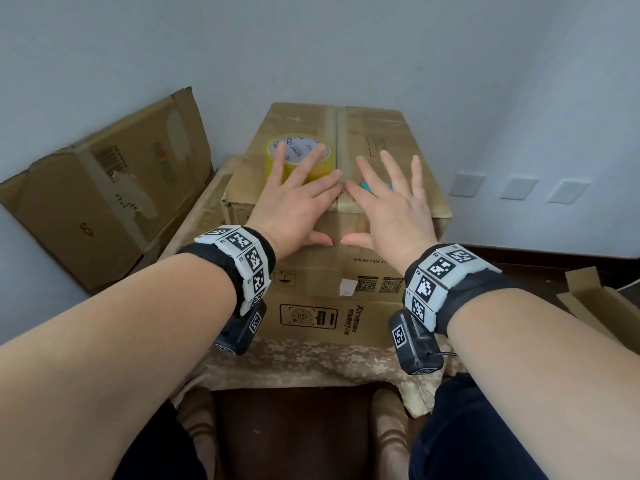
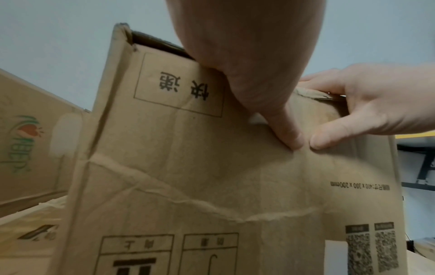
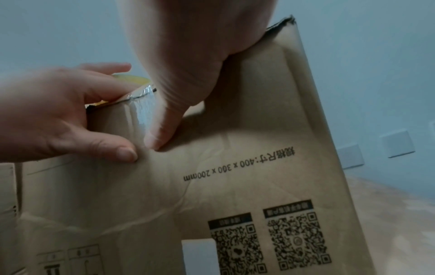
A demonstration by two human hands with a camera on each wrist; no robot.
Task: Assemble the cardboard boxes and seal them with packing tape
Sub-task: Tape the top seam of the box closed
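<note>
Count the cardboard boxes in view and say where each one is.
2 whole boxes. The taped box stands on the cloth-covered table under both hands; a flattened box leans on the wall at left. Loose cardboard at right may be another.

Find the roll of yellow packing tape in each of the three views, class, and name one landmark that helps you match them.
Head view: the tape roll stands on the box top, upper centre, behind the left hand's fingers.
Left wrist view: not visible.
Right wrist view: only a yellow sliver shows above the box edge, centre left.
Shared landmark: the paired QR codes on the box front.
</note>
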